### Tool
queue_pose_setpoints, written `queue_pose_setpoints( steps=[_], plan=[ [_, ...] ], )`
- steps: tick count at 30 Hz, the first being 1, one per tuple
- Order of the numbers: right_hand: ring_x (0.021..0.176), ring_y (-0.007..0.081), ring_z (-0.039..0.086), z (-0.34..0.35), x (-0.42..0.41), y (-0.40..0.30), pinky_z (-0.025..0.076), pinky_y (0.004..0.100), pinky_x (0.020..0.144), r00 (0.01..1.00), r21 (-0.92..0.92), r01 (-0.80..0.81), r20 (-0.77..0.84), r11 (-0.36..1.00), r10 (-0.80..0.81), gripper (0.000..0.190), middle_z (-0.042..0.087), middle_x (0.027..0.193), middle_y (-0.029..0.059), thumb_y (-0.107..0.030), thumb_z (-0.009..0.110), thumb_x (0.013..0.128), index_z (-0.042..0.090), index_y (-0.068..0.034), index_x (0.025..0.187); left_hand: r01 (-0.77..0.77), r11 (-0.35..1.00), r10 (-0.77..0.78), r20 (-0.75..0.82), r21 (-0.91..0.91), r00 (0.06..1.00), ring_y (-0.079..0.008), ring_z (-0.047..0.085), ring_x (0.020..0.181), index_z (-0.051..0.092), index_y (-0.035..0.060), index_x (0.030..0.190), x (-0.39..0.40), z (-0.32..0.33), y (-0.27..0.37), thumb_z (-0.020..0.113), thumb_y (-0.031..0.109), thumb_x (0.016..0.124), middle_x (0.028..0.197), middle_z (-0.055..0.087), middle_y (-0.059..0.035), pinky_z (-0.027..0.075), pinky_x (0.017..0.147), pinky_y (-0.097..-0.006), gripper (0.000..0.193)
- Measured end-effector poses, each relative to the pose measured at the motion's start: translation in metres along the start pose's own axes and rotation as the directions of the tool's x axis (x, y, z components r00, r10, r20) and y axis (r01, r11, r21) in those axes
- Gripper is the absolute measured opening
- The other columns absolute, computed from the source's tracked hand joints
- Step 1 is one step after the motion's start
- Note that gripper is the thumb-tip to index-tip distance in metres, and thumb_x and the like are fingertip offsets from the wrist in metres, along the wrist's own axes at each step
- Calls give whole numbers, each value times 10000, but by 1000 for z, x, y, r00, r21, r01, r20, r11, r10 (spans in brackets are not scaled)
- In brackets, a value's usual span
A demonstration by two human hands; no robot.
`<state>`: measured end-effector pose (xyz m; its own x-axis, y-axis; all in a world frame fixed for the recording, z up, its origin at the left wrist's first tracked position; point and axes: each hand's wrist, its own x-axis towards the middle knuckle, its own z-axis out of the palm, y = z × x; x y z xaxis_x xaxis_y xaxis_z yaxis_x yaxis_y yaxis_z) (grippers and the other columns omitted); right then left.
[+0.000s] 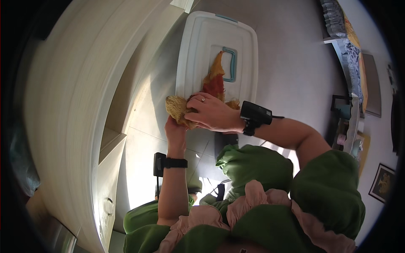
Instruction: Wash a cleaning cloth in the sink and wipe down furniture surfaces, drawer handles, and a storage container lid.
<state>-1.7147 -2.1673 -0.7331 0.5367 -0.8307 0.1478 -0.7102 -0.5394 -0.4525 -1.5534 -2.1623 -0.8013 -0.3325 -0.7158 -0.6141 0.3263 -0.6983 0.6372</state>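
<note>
A fuzzy tan, orange and red fabric item lies partly over the white storage bin lid [197, 41]. Its pointed orange-and-red part [215, 72] reaches toward the blue-green lid handle [233, 66]. The rounded, nubbly tan end [175, 106] sticks out past the lid's left edge. From below, my left hand [175, 132] grips that tan end. My right hand [213, 112], with a ring on one finger, lies across the item with its fingers bent around it. Under the right hand the middle of the item is hidden, so I cannot tell exactly what it is.
A pale wooden cabinet [72, 79] with an open compartment curves along the left. Below it is a cabinet door with a metal handle [110, 206]. Grey tiled floor [281, 53] lies right of the bin. Furniture with a cloth cover [352, 63] stands far right.
</note>
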Motion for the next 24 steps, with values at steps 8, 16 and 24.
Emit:
queue_pose_setpoints(
  steps=[8,16,24],
  plan=[
    [897,222,510,-5,24,40,440,330,711,992,-178,105,85,978,-91,266,502,964,25,-178,698,637,576,-153,872,-105,976,132,128,-193,983,-174,548,1001,441,9,1162,4,-3,-5,567,64,863,1074,541,-77,456,918,-344,330],
    [925,320,563,-68,74,184,477,403,756,841,-461,-540,-321,704,435,193,584,955,95,-200,603,762,577,-108,930,-32,998,35,45,-52,998,-170,580,919,451,-14,1113,6,5,-18,599,108,852,1013,563,-96,499,837,-331,324],
    [827,316,574,-62,90,256,456,425,724,867,-301,-418,-414,857,277,117,611,795,114,-150,526,800,605,-86,858,-106,989,98,-82,-104,992,-163,593,902,463,-21,1106,-2,15,-22,597,84,847,1011,583,-98,523,782,-311,309]
  ],
)
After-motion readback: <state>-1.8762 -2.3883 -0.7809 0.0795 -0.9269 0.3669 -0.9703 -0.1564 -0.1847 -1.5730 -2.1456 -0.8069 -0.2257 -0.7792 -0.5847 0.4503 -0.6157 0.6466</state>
